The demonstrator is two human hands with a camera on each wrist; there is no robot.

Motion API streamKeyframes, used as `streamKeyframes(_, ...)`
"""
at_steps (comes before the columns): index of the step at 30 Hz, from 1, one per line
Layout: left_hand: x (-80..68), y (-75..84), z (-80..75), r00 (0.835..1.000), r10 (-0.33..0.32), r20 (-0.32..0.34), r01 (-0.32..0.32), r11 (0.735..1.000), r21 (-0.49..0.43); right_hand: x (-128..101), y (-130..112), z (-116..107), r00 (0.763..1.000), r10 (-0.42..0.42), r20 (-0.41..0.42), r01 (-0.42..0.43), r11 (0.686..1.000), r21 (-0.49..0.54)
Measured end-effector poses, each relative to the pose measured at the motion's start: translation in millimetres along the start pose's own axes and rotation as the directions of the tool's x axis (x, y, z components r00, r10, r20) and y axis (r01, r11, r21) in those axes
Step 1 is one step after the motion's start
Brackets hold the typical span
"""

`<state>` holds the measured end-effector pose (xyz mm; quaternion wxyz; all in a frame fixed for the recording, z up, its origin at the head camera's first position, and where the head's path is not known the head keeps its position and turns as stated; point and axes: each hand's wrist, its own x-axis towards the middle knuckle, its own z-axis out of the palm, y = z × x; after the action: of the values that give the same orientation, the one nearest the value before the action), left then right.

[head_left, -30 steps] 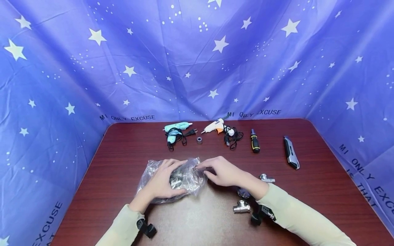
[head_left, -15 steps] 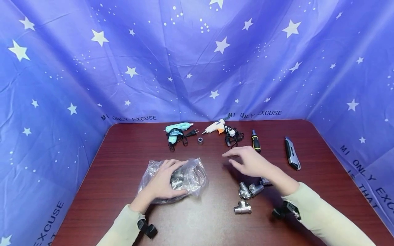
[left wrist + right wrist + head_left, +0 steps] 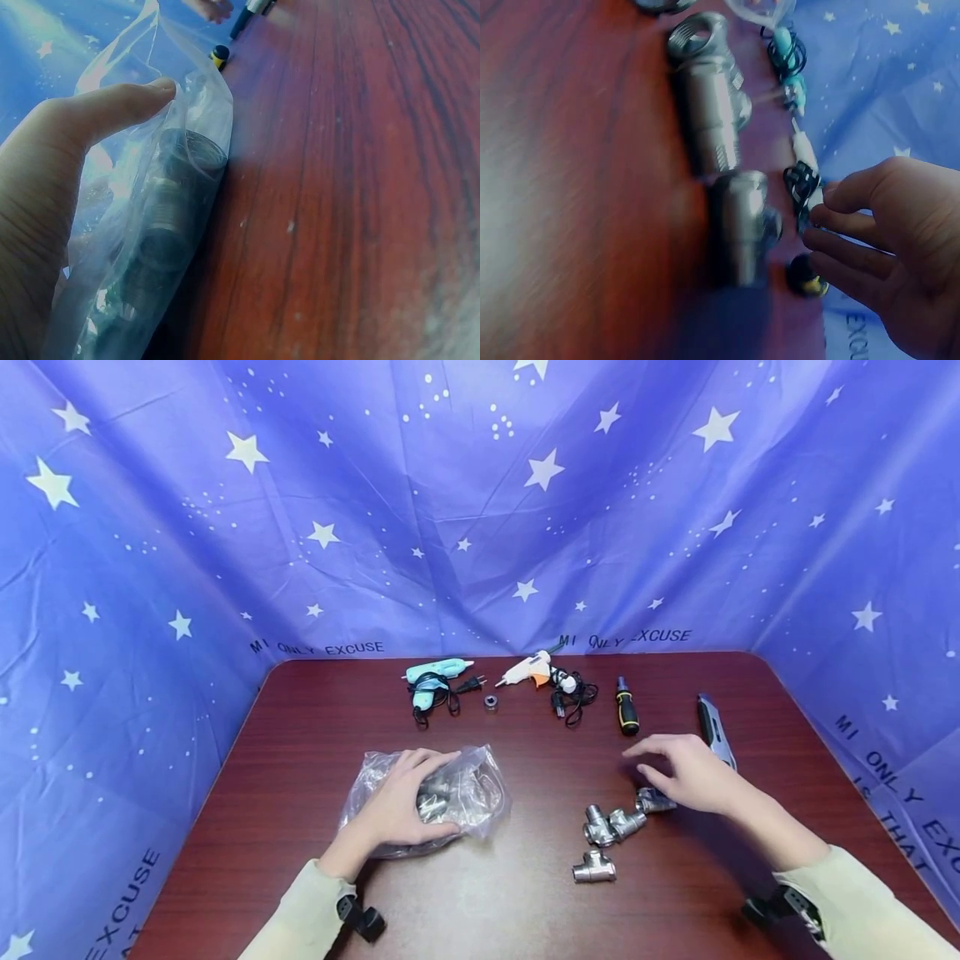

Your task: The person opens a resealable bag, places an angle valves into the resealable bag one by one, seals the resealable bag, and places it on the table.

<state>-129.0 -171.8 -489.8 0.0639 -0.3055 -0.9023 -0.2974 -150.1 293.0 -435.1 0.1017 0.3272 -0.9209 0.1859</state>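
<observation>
My left hand (image 3: pixel 408 802) grips a clear plastic bag (image 3: pixel 480 793) left of the table's middle. Inside the bag, threaded metal pipe fittings (image 3: pixel 165 217) show in the left wrist view, where my thumb (image 3: pixel 124 109) lies along the plastic. My right hand (image 3: pixel 686 768) is above the right part of the table with its fingers loosely bent and nothing in them. Below it lies a chrome tee fitting (image 3: pixel 654 800), partly covered by the hand in the head view. More chrome tees, a touching pair (image 3: pixel 600 827) and a single tee (image 3: pixel 595 867), lie nearer the table's front.
Along the back stand a light blue glue gun (image 3: pixel 437 672), a small metal ring (image 3: pixel 491 702), a white glue gun (image 3: pixel 532 668) with a coiled black cord, and a black-and-yellow screwdriver (image 3: pixel 627 710). A grey utility knife (image 3: pixel 716 731) lies behind my right hand. Starry blue cloth (image 3: pixel 420 527) surrounds the table.
My right hand has left the bag's mouth and moved right, past the screwdriver to above the farthest tee. The tees it covered now show. My left hand has stayed on the bag.
</observation>
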Motion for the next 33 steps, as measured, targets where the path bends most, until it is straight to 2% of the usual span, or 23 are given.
streamKeyframes(8,-0.2,0.4,1.4,1.0,0.013,-0.014,-0.013,1.0,-0.008,-27.3,3.7,-2.6,1.0,0.007,0.026,-0.007,1.0,-0.007)
streamKeyframes(18,0.1,-1.0,3.5,1.0,-0.006,-0.001,0.006,1.0,-0.001,-42.2,-2.4,6.3,0.996,-0.014,0.09,0.013,1.0,0.006)
streamKeyframes(22,0.0,0.3,2.6,1.0,-0.005,0.0,0.005,1.0,0.003,-45.7,-0.6,12.0,0.998,0.004,0.06,-0.003,1.0,-0.008)
streamKeyframes(27,0.3,1.0,1.6,1.0,0.003,-0.005,-0.003,1.0,0.002,-43.6,1.0,13.1,0.999,0.039,0.011,-0.039,0.999,0.034)
streamKeyframes(33,1.0,1.5,1.1,1.0,-0.002,0.002,0.002,1.0,0.001,-26.5,-2.3,11.4,0.998,-0.011,-0.061,0.016,0.997,0.072)
